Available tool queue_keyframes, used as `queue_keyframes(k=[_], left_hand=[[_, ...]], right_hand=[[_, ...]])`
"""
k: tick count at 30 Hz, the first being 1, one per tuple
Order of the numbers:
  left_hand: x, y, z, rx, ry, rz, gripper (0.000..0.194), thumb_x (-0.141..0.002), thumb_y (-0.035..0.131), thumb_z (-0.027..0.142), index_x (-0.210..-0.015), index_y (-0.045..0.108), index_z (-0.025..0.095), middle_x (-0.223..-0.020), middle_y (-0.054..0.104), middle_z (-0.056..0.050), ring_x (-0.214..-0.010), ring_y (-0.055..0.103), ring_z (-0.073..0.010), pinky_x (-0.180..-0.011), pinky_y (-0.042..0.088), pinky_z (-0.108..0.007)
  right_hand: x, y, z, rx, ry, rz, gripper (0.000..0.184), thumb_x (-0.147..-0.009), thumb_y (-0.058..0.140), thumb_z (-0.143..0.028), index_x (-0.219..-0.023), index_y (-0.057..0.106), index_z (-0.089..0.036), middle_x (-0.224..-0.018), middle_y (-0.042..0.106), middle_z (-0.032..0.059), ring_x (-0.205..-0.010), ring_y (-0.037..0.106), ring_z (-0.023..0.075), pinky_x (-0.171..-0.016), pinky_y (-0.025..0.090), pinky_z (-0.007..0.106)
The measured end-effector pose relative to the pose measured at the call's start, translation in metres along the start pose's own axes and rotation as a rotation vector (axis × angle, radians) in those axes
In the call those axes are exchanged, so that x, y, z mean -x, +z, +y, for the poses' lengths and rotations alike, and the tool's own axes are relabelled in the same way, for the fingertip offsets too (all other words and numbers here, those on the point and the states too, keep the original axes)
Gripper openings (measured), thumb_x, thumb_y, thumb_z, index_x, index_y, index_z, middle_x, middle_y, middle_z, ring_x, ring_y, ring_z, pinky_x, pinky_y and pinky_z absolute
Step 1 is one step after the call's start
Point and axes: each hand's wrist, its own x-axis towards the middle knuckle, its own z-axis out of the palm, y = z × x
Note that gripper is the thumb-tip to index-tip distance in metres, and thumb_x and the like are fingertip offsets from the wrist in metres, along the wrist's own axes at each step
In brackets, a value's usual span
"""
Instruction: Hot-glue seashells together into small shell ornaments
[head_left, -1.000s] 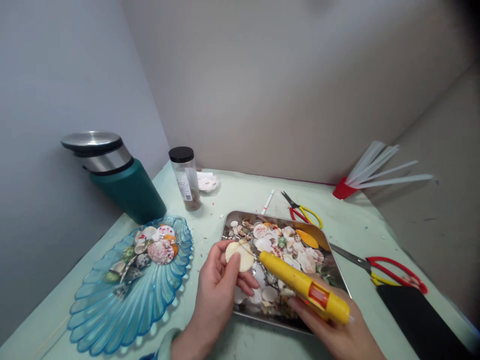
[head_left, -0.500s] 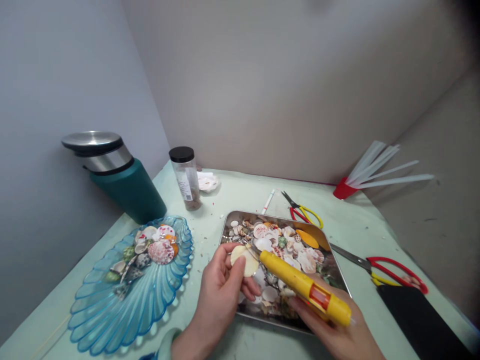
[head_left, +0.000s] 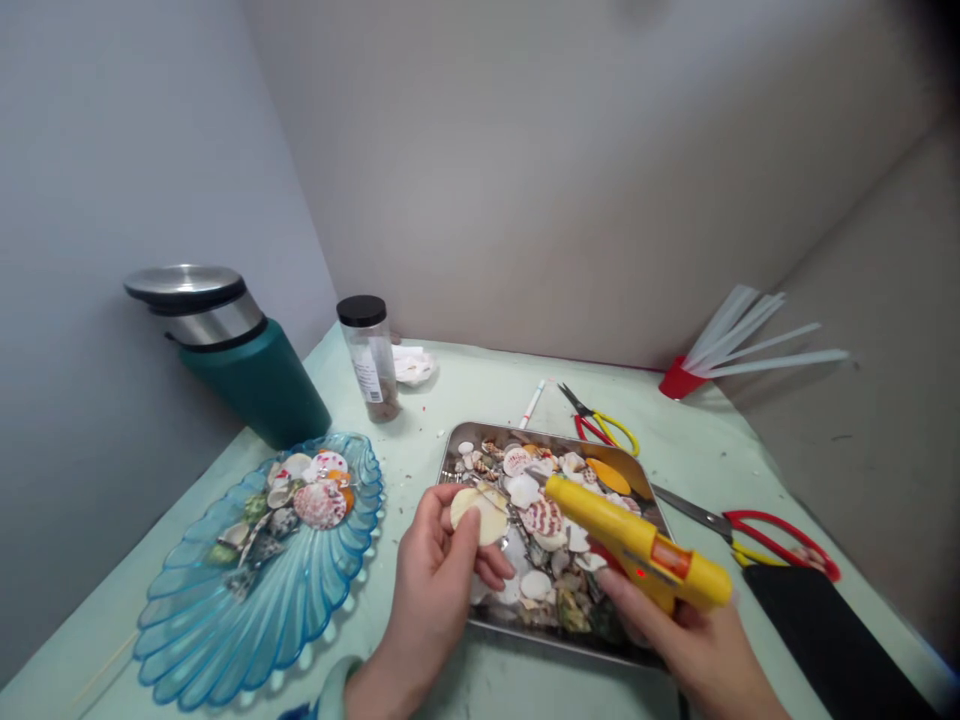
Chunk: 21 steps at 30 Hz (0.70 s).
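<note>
1. While the left hand (head_left: 435,575) pinches a pale yellow scallop shell (head_left: 478,518) between thumb and fingers, just below the centre of the frame, the shell's broad face is turned toward the camera.
2. Grasping a yellow glue gun (head_left: 637,545), the right hand (head_left: 694,635) is at the lower right of centre; the nozzle points to the upper left, near the shell.
3. Beneath both, a metal tray (head_left: 559,646) full of mixed seashells (head_left: 544,518) rests on the table (head_left: 431,445).
4. At the lower left is a blue scalloped dish (head_left: 300,620), with a cluster of shells toward its upper part.
5. Behind the dish, at left, a teal bottle (head_left: 259,380) stands near a black-lidded jar (head_left: 369,365).
6. Right of centre lie small scissors (head_left: 600,425) and, nearer the right edge, larger red-and-yellow-handled scissors (head_left: 784,538).
7. Farther back at right, a red cup (head_left: 679,380) holds translucent glue sticks (head_left: 731,330).
</note>
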Motion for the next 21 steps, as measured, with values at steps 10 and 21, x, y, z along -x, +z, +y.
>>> queue_keyframes(k=[10,21], left_hand=[[-0.001,-0.008,-0.001,0.077,0.040,-0.053,0.032,-0.083,0.058,0.039,-0.099,0.040,0.019,-0.054,0.069,0.000,-0.045,0.062,-0.0142,-0.046,0.048,-0.022],[0.011,-0.003,0.002,0.052,-0.010,-0.247,0.033,-0.086,0.057,0.040,-0.103,0.043,0.016,-0.060,0.067,0.001,-0.046,0.061,-0.0114,-0.049,0.047,-0.020]], right_hand=[[-0.004,-0.004,0.009,0.636,-0.303,-0.211,0.039,-0.087,0.048,-0.023,-0.125,0.053,-0.017,-0.117,0.067,0.0133,-0.099,0.067,0.0258,-0.081,0.054,0.036],[-0.012,-0.005,-0.029,0.589,-0.362,-0.091,0.021,-0.093,0.049,-0.036,-0.095,0.063,-0.020,-0.090,0.067,0.0078,-0.086,0.062,0.0230,-0.075,0.049,0.034]])
